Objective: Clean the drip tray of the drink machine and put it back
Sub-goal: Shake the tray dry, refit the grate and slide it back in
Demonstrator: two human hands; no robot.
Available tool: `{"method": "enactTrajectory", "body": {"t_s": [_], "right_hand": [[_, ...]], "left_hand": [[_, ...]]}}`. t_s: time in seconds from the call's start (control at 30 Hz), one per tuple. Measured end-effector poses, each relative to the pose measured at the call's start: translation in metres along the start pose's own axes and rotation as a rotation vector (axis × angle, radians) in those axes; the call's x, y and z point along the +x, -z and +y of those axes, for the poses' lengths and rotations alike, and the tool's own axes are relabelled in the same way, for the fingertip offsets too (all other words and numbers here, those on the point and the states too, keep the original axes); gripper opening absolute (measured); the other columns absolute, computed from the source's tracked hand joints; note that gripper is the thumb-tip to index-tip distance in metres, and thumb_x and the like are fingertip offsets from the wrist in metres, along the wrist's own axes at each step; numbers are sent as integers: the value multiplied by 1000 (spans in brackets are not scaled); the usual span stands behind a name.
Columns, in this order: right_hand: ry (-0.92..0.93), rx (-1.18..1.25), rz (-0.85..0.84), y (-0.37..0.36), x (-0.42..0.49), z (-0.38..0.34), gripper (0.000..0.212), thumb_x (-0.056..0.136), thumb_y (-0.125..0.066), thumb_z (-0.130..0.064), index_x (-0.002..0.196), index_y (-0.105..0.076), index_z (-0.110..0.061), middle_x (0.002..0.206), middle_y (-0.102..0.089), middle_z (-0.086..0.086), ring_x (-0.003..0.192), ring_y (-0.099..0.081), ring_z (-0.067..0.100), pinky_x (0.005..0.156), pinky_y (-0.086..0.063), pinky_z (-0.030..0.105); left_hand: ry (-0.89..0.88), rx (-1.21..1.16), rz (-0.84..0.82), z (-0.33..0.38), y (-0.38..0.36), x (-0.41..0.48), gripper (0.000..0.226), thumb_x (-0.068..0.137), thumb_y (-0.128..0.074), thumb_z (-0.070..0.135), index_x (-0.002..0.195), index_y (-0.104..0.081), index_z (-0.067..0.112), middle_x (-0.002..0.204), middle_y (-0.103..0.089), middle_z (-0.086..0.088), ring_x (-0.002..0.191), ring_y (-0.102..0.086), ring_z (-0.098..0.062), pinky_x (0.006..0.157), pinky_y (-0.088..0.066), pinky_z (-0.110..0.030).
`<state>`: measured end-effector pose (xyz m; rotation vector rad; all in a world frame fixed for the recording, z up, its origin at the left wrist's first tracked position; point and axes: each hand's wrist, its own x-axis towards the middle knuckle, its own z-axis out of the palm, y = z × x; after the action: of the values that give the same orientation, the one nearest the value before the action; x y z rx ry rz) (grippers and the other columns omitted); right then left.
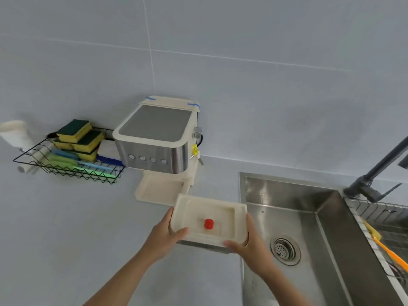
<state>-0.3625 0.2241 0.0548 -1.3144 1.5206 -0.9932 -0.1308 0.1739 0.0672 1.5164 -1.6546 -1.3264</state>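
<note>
I hold a cream plastic drip tray (223,207) in the air between the drink machine (157,140) and the sink (309,221). A small red float (208,224) stands in the tray's middle. My left hand (164,236) grips the tray's left edge with the thumb over the rim. My right hand (251,246) grips the right front corner. The machine is cream and steel, with a row of round buttons, and its cream base (154,191) in front stands bare. The tray's right end hangs over the sink's left edge.
A black wire basket (28,159) left of the machine holds yellow-green sponges (75,129) and coloured brushes. A dark tap (375,175) rises at the sink's far right. An orange brush (388,250) lies on a rack at the right. A drain (284,249) sits in the sink floor.
</note>
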Motion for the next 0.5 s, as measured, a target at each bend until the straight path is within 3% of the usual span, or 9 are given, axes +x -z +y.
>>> {"method": "enactTrajectory", "body": {"t_s": [0.1,0.27,0.37,0.5], "right_hand": [[-27,-31,14,-27,-10,-5,75,65,-77,-10,125,-36,-30,113,-58,-5,103,-56,9,68,-47,6],[-113,-133,6,-50,-27,8,89,64,-79,-21,135,-25,-29,118,-53,-11,108,-54,14,75,-48,21],[-137,-168,10,-55,-39,17,88,65,-79,-17,133,-25,-32,117,-51,-13,108,-51,12,71,-43,13],[-181,-199,0,-55,-54,31,87,64,-80,-16,130,-25,-29,121,-49,-6,105,-50,13,65,-43,13]], "left_hand": [[24,22,-29,-19,18,-11,55,82,-65,21,130,-36,27,106,-60,10,91,-60,-4,62,-49,-10],[80,29,-63,-44,25,-27,55,80,-68,19,126,-39,25,106,-60,6,91,-60,-6,62,-51,-13],[108,35,-89,-52,19,-36,57,78,-70,17,121,-34,31,102,-57,15,90,-57,-2,61,-48,-7],[166,69,-124,-63,4,-47,67,63,-70,37,119,-33,35,103,-57,18,94,-57,-2,66,-48,-10]]}}
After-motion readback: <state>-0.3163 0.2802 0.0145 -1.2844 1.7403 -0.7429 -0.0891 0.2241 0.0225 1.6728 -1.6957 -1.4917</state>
